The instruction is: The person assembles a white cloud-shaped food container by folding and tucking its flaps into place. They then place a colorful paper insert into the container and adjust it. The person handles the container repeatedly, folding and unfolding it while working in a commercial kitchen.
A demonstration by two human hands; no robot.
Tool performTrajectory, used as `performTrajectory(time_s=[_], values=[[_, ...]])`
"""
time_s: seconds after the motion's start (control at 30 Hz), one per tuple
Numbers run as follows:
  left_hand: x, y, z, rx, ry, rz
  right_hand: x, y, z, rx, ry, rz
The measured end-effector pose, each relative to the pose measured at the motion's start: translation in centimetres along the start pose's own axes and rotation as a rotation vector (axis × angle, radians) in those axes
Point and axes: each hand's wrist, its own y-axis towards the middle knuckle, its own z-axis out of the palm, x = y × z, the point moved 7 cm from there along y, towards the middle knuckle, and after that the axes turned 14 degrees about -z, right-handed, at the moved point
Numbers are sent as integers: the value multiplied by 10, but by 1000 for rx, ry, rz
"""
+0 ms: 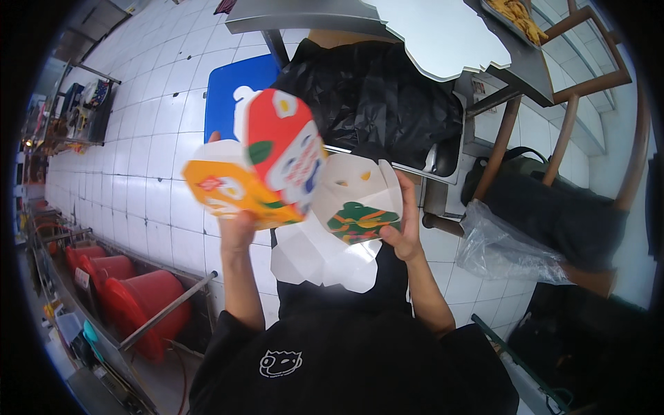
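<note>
In my left hand is a folded paper takeout box with red and orange-yellow printed sides, slightly smeared by motion. It is raised and tilted, its top flaps standing apart. Close beside it on the right, my right hand grips the edge of a second paper takeout box, thumb on its green printed side and fingers behind. Its white inside faces up. White carton flaps spread over my lap below; I cannot tell whether they belong to this box.
Ahead, a black plastic bag covers a metal-rimmed container. Flat white cartons lie on a metal table. A blue stool stands left of the bag, red buckets at far left. On the right are a wooden chair and clear plastic.
</note>
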Motion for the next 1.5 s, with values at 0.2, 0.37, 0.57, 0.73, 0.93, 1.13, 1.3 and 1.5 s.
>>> performTrajectory(time_s=[0.2, 0.37, 0.57, 0.73, 0.93, 1.13, 1.3, 1.5], values=[[-6, -8, 2, 227, -200, -142, -23, -19, -8, -14, 621, 312], [6, -12, 61, 334, -112, -204, -47, -27, 10, -139, 868, 493], [20, -8, 71, 347, -56, -213, -41, -29, 26, -156, 1108, 476], [24, 6, 66, 325, 163, -183, -30, -32, 26, -73, 1110, 373], [3, 0, 76, 300, 213, -57, -33, -38, -8, -217, 654, 276], [5, -15, 107, 539, 510, 169, -27, -37, -1, -238, 902, 192], [7, -16, 102, 427, 598, 12, -23, -36, 16, -267, 800, 185], [16, -22, 93, 202, 261, -175, 11, -23, 16, -167, 509, -11]])
